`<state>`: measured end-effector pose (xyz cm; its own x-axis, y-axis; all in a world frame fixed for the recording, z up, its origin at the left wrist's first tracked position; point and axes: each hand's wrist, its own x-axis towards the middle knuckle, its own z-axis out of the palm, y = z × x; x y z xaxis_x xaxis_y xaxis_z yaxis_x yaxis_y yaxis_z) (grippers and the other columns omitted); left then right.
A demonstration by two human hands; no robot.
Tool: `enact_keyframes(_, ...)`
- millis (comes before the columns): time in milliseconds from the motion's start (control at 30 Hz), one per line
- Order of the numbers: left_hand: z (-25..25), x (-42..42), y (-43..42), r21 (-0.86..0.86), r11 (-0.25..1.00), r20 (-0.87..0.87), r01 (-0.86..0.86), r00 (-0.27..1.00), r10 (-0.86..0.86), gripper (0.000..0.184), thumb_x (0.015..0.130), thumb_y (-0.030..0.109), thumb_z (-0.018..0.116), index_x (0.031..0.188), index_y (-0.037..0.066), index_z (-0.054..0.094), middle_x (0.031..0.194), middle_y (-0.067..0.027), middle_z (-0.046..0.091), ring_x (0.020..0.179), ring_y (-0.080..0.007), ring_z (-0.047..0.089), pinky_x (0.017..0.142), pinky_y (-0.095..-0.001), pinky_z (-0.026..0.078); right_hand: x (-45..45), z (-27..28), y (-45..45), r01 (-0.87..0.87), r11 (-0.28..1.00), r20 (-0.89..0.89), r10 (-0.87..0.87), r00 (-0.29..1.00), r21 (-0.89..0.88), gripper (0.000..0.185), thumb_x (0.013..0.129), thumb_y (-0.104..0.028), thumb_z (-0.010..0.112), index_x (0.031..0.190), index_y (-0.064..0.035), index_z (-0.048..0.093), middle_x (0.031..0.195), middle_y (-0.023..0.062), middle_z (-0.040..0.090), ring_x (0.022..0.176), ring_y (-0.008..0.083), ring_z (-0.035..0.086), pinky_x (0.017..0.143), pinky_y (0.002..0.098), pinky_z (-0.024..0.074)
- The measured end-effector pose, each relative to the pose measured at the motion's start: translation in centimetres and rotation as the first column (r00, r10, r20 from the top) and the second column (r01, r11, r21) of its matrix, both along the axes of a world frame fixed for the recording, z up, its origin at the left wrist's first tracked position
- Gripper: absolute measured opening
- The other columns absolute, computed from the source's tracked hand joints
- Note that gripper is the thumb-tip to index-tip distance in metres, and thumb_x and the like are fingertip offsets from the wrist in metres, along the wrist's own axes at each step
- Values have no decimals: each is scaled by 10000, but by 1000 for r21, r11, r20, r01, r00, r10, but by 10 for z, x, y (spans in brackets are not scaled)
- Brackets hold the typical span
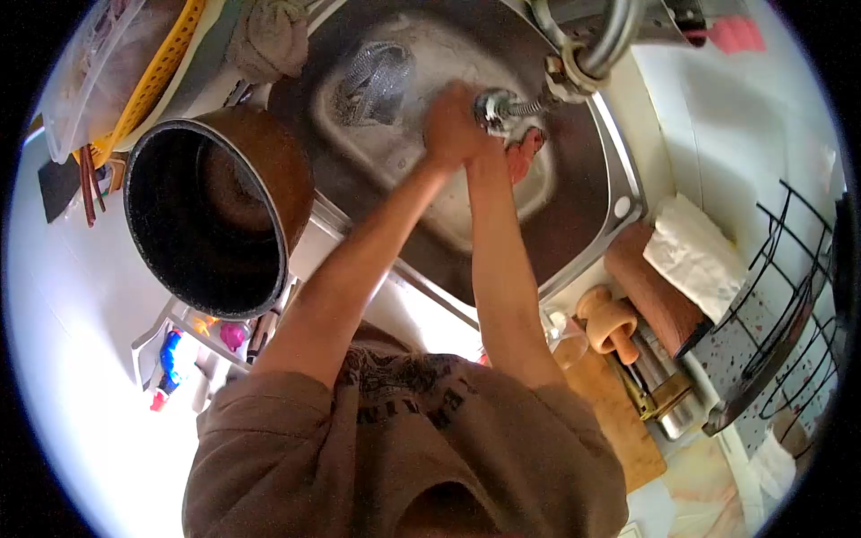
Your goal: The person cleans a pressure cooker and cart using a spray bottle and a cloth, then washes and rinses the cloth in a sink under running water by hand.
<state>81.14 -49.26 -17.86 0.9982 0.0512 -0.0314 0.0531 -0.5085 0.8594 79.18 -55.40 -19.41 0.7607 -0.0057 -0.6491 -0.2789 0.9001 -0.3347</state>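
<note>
Both of my hands meet over the sink basin (359, 160), just below the metal faucet head (495, 109). My left hand (453, 121) is at the left of the faucet head, its fingers too blurred to make out. Largely covered by it and the faucet, my right hand (485, 148) lies beside it. A reddish-pink item (525, 154) sits in the basin just right of the hands; I cannot tell whether it is touched. A silvery mesh cloth (375, 81) lies in whitish water at the basin's upper left.
A large dark pot (211, 215) stands left of the sink, near a grey cloth (269, 40) and a yellow basket (161, 81). On the right are a wooden mortar (603, 314), a white packet (695, 255), a cutting board (619, 421) and a black wire rack (789, 296).
</note>
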Motion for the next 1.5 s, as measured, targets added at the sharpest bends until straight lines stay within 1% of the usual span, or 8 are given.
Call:
enact_keyframes(300, -36, -9, -24, -254, 966, 124, -48, 989, 82, 198, 819, 170, 623, 959, 31, 615, 981, -152, 611, 915, -310, 596, 809, -396, 440, -17, -47, -48, 198, 961, -133, -174, 976, 192, 433, 989, -354, 393, 1286, -47, 462, 1219, 87, 535, 1085, 228, 494, 951, 336, 414)
enact_keyframes(400, -97, -14, -19, -771, 608, -383, -188, 900, -208, 260, 809, 181, 642, 1021, 34, 609, 1017, -184, 605, 979, -317, 585, 862, -407, 437, -57, -71, -75, 24, 1000, -173, -22, 985, 11, 539, 981, -434, 343, 1363, -57, 394, 1311, 112, 472, 1161, 262, 450, 1031, 361, 339)
enact_keyframes(533, -6, -16, -20, -450, 893, 80, 13, 996, 26, 396, 781, 214, 760, 1065, 17, 567, 939, -60, 620, 917, -193, 591, 837, -331, 473, -10, 38, -26, 82, 980, -233, -124, 965, -184, 541, 988, -433, 292, 1359, -55, 403, 1326, 133, 473, 1149, 266, 467, 992, 366, 357)
enact_keyframes(667, -7, -3, -1, -106, 969, 160, 222, 966, -204, 182, 802, 162, 652, 904, 31, 577, 928, -149, 568, 952, -287, 555, 803, -406, 429, -33, -69, -54, 218, 976, 70, -216, 974, -15, 564, 969, -461, 326, 1352, -56, 414, 1333, 132, 482, 1164, 249, 473, 971, 370, 382)
enact_keyframes(767, -9, 15, -11, -393, 871, -224, -293, 950, 218, 187, 829, 182, 641, 885, 42, 532, 927, -151, 513, 960, -298, 523, 808, -400, 414, -21, -43, -50, 187, 982, 38, -187, 982, -7, 567, 958, -478, 376, 1363, -80, 401, 1364, 109, 451, 1206, 252, 445, 1003, 388, 384)
enact_keyframes(1067, 16, 12, 22, 348, 869, 42, 352, 920, -390, 491, 837, 358, 629, 1258, 114, 562, 1372, -186, 417, 1331, -355, 297, 1081, -570, 198, -12, 15, -35, 8, 961, 194, 48, 980, -276, 567, 947, -463, 427, 1380, -99, 385, 1360, 102, 443, 1243, 237, 413, 1053, 396, 354)
enact_keyframes(1367, 19, 4, 7, 91, 977, 96, 192, 975, -201, 356, 771, 261, 659, 1030, 24, 602, 1085, -224, 549, 983, -405, 496, 877, -509, 377, -43, -70, -68, 159, 901, 273, -284, 919, 403, 758, 935, -614, 300, 1440, -49, 284, 1464, 147, 315, 1318, 304, 333, 1103, 436, 252)
enact_keyframes(1500, 9, 2, -1, 76, 996, 104, 43, 993, -51, 232, 807, 259, 584, 881, 49, 650, 830, -193, 638, 775, -381, 624, 701, -471, 500, -39, -27, -43, 84, 994, 153, -73, 986, -71, 736, 935, -615, 292, 1432, -74, 312, 1457, 129, 334, 1310, 311, 343, 1082, 435, 293)
